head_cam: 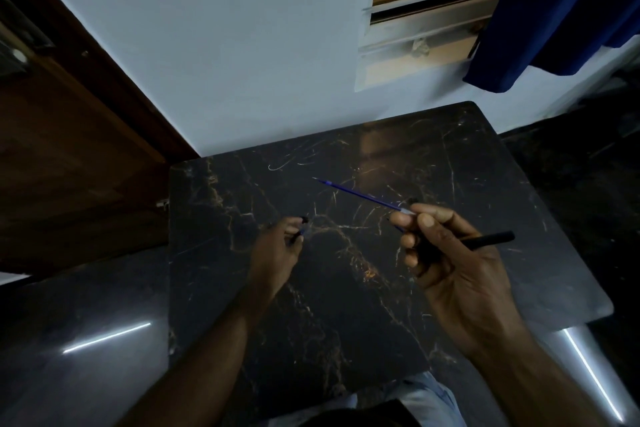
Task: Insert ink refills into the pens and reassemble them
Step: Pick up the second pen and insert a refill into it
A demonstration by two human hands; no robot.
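My right hand (446,253) pinches the clear rear end of a blue ink refill (363,195) between thumb and forefinger; the refill points up and left over the table, tip free. The same hand also clasps a black pen barrel (491,239), which sticks out to the right behind the thumb. My left hand (277,250) hovers over the middle of the dark marble table (242,288), its fingers curled around small dark pen parts (300,229), one black piece at the fingertips and a bluish piece below it; what these parts are is too small to tell.
The table stands against a pale wall (225,45). A brown wooden door (69,132) is at the left, a louvred window (426,10) and a blue curtain (561,10) at the upper right. Glossy dark floor surrounds the table. My knee in light fabric (426,399) sits below the near edge.
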